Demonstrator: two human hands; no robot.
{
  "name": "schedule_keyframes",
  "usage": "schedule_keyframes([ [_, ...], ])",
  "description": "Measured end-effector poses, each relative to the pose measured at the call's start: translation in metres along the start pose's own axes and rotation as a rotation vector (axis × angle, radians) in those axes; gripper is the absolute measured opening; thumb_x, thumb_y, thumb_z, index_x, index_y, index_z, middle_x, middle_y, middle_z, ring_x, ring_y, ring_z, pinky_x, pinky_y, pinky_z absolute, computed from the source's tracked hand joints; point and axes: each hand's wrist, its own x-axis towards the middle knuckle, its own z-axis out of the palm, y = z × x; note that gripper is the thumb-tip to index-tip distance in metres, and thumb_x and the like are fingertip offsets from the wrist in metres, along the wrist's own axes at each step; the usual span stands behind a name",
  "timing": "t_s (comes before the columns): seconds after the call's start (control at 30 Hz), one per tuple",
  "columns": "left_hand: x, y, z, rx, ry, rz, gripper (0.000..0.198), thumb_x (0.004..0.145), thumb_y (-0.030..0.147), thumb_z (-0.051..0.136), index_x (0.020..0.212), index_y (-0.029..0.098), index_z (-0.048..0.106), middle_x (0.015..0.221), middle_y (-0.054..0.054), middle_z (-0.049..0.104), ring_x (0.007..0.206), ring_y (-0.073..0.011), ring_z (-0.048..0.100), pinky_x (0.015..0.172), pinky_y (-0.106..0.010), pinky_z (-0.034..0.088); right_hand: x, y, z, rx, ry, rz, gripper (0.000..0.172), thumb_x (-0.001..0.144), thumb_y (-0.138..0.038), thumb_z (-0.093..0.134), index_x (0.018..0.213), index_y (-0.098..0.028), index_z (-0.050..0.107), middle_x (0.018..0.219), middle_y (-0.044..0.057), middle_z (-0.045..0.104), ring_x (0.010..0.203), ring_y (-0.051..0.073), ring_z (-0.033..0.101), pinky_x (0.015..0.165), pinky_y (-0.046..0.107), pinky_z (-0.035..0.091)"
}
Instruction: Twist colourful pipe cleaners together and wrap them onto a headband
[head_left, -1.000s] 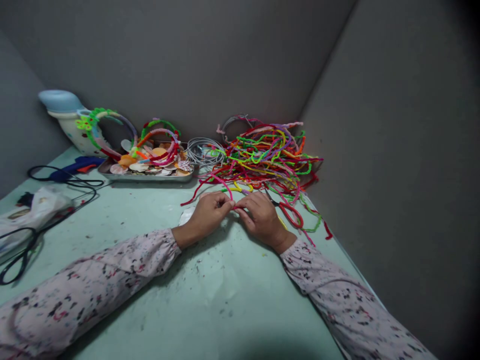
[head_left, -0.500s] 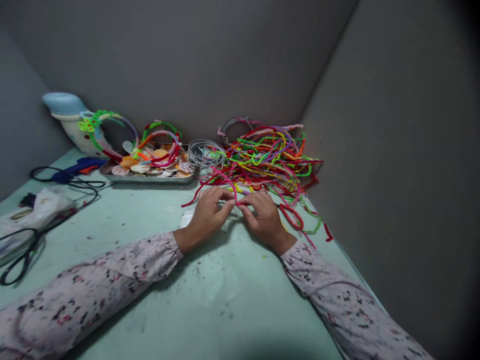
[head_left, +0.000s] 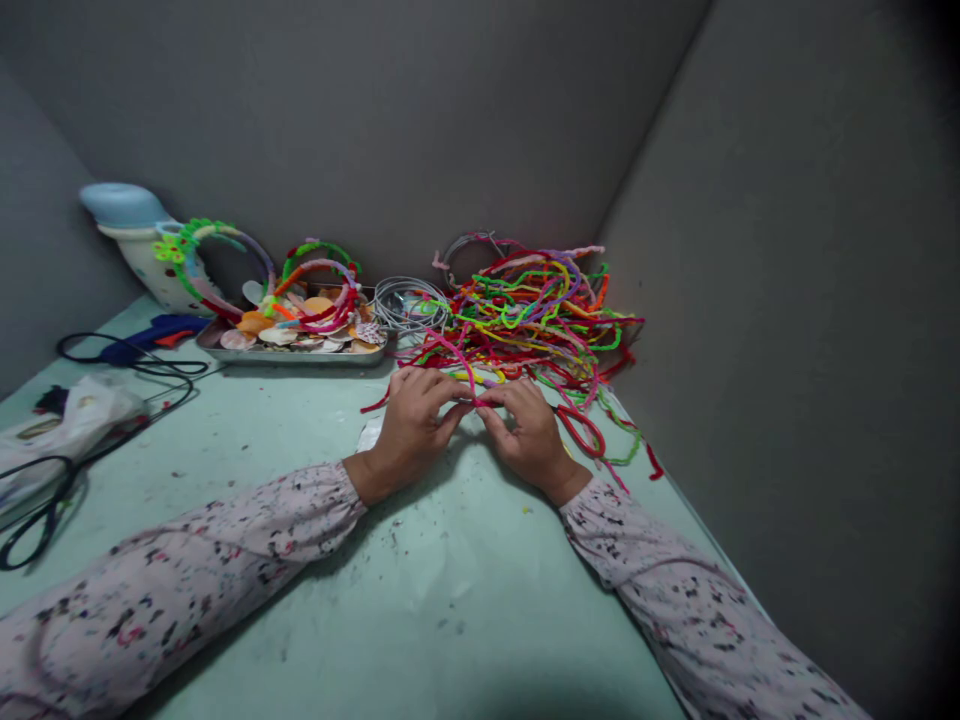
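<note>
A bright pink pipe cleaner (head_left: 459,353) rises from between my fingertips and bends off to the upper left. My left hand (head_left: 420,420) pinches it between thumb and fingers. Facing it, my right hand (head_left: 525,432) grips the same pipe cleaner, its fingertips close to the left ones. Just beyond both hands lies a tangled heap of coloured pipe cleaners (head_left: 525,310). Scissors with red handles (head_left: 583,432) rest beside my right hand, their blades mostly hidden. A small pale piece (head_left: 369,433) shows partly behind my left wrist.
Behind on the left, a metal tray (head_left: 292,357) holds shells, with pipe-cleaner-wrapped headbands (head_left: 225,232) on it. Coiled grey wire (head_left: 409,310) lies beside it. A blue-lidded container (head_left: 142,240), a blue tool (head_left: 142,340), a black cable (head_left: 56,500) and a plastic bag (head_left: 97,410) occupy the left side.
Both hands stay nearly in place, still pinching the pink pipe cleaner. Its lower end now runs more sideways between the fingertips. The view has shifted very slightly.
</note>
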Motion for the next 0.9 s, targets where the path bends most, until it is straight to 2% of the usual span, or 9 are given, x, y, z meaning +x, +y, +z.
schedule_keyframes([
  [0.23, 0.0009, -0.0004, -0.0004, 0.016, 0.026, 0.029, 0.01, 0.087, 0.028, 0.06, 0.094, 0.024, 0.067, 0.086, -0.001, 0.065, 0.083, -0.0168, 0.055, 0.084, -0.037, 0.033, 0.0003, -0.0017, -0.0019, 0.027, 0.007, 0.001, 0.015, 0.089, -0.023, 0.053, 0.103, -0.022, 0.059, 0.093, 0.006, 0.064, 0.093, 0.022, 0.056, 0.084, 0.04, 0.044],
  [0.6, 0.0003, -0.0048, 0.0023, 0.045, 0.059, 0.059, 0.011, 0.086, 0.028, 0.062, 0.095, 0.025, 0.068, 0.086, -0.001, 0.067, 0.083, -0.017, 0.055, 0.085, -0.038, 0.033, -0.0006, 0.0005, -0.0002, 0.015, 0.002, -0.006, 0.011, 0.09, -0.021, 0.053, 0.099, -0.022, 0.059, 0.093, 0.005, 0.065, 0.091, 0.021, 0.056, 0.083, 0.039, 0.045],
  [0.9, 0.0007, -0.0038, 0.0009, 0.058, -0.002, 0.043, 0.012, 0.089, 0.028, 0.058, 0.095, 0.024, 0.067, 0.088, -0.002, 0.066, 0.085, -0.0177, 0.055, 0.086, -0.038, 0.033, -0.0007, -0.0001, -0.0008, -0.008, -0.018, -0.009, 0.009, 0.09, -0.022, 0.052, 0.096, -0.022, 0.059, 0.091, 0.006, 0.064, 0.089, 0.022, 0.056, 0.081, 0.04, 0.044],
])
